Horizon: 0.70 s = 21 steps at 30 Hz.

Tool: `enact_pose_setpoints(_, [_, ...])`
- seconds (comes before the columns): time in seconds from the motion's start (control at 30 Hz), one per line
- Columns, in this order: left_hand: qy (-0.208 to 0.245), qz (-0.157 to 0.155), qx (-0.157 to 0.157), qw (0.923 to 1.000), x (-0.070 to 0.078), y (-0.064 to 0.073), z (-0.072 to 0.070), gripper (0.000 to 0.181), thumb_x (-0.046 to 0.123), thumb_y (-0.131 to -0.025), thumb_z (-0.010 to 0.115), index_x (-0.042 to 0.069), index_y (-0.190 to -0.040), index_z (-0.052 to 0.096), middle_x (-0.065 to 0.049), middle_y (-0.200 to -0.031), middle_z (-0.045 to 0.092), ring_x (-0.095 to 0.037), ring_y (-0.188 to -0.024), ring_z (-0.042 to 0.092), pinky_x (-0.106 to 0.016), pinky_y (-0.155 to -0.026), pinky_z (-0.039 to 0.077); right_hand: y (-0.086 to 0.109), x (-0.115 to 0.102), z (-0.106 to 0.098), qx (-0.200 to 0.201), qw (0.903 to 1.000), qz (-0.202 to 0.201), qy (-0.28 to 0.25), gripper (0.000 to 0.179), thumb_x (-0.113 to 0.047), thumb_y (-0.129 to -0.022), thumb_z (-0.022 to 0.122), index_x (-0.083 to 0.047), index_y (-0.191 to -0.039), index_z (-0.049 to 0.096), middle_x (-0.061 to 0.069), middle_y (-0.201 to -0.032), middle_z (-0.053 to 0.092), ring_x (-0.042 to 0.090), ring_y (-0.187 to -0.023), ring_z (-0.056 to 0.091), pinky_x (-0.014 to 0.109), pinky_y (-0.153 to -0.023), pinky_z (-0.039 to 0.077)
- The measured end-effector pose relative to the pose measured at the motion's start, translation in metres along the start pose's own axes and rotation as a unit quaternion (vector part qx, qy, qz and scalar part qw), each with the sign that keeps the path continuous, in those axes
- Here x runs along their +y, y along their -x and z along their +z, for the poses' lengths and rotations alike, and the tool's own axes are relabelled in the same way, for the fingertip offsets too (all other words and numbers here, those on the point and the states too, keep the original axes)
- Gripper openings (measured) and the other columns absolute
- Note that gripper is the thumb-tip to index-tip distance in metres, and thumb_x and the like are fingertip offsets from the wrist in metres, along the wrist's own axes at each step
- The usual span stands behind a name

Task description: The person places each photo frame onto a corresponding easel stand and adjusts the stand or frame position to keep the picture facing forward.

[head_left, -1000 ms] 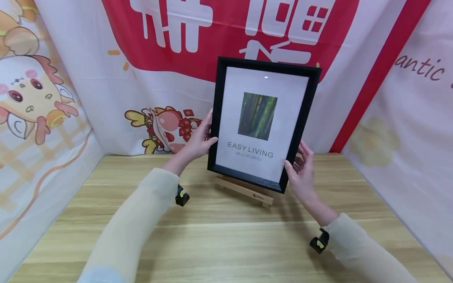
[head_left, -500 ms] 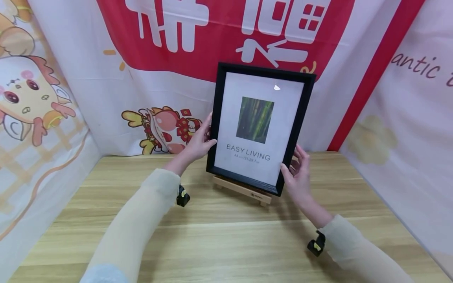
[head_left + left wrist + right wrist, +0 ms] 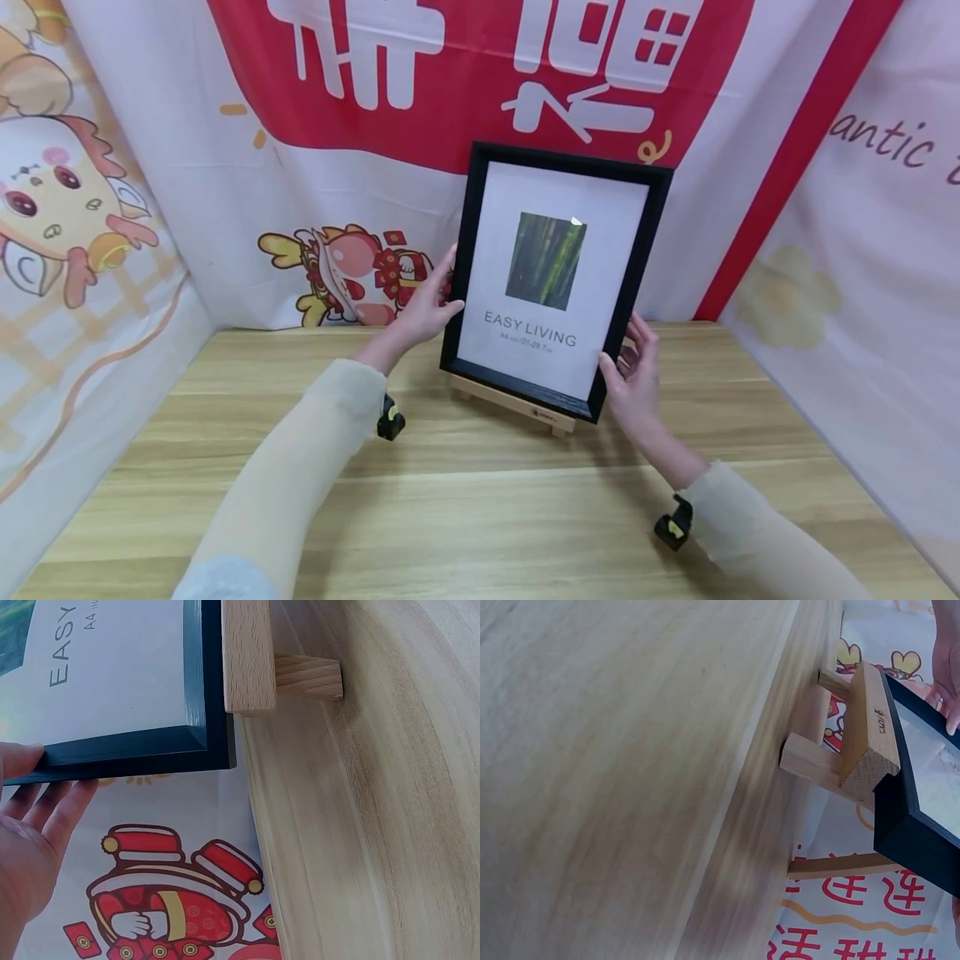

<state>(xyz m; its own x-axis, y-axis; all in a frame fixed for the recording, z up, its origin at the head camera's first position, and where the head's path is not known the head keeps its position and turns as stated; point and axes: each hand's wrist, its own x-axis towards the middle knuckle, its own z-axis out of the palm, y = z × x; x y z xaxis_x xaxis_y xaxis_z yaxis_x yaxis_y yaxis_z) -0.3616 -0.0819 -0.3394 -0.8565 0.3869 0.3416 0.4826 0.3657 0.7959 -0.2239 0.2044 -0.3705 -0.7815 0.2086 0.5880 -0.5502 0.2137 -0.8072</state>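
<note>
A black picture frame (image 3: 555,342) with a white "EASY LIVING" print and a green bamboo photo leans at a slight slant on a small wooden easel (image 3: 513,402). In the left wrist view the frame (image 3: 120,746) has its lower edge right at the easel's ledge (image 3: 250,660). My left hand (image 3: 423,315) grips the left side, thumb on the front and fingers behind the edge. On the lower right side my right hand (image 3: 636,379) holds the frame, thumb at the front, fingers partly hidden. The right wrist view shows the easel's legs (image 3: 810,759) on the table.
The easel stands near the back of a wood-grain table (image 3: 480,517). Behind it hangs a white cloth backdrop (image 3: 360,192) with a red banner and cartoon figures. Printed cloth walls (image 3: 847,275) close off both sides.
The top of the frame has come down in the head view, and its lower edge sits closer to the easel's ledge. Both hands have stayed on its sides, shifting slightly with it.
</note>
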Motion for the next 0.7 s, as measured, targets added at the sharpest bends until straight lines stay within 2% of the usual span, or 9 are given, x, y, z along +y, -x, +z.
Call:
enact_pose_setpoints(0.23, [-0.009,-0.005,0.0,1.0,0.001,-0.001,0.001,0.088,0.001,-0.096,0.057,0.036,-0.157,0.003,-0.004,-0.161,0.018,-0.031,-0.14,0.031,-0.048,-0.108,0.037,-0.003,0.026,-0.005,0.002,0.9999,0.013,-0.007,0.071,0.019,-0.089,0.054,-0.005,-0.149,0.025,0.018,-0.135,0.044,0.022,-0.1,0.055,0.02,-0.085,0.051])
enact_pose_setpoints(0.7, [-0.018,-0.015,0.008,0.9997,0.001,0.0,0.003,0.087,0.003,-0.097,0.057,0.039,-0.156,0.004,-0.002,-0.161,0.016,-0.031,-0.141,0.028,-0.047,-0.108,0.035,-0.001,0.031,-0.006,-0.007,0.9999,0.013,-0.005,0.073,0.016,-0.091,0.053,-0.014,-0.151,0.024,0.013,-0.136,0.043,0.023,-0.104,0.055,0.02,-0.088,0.05])
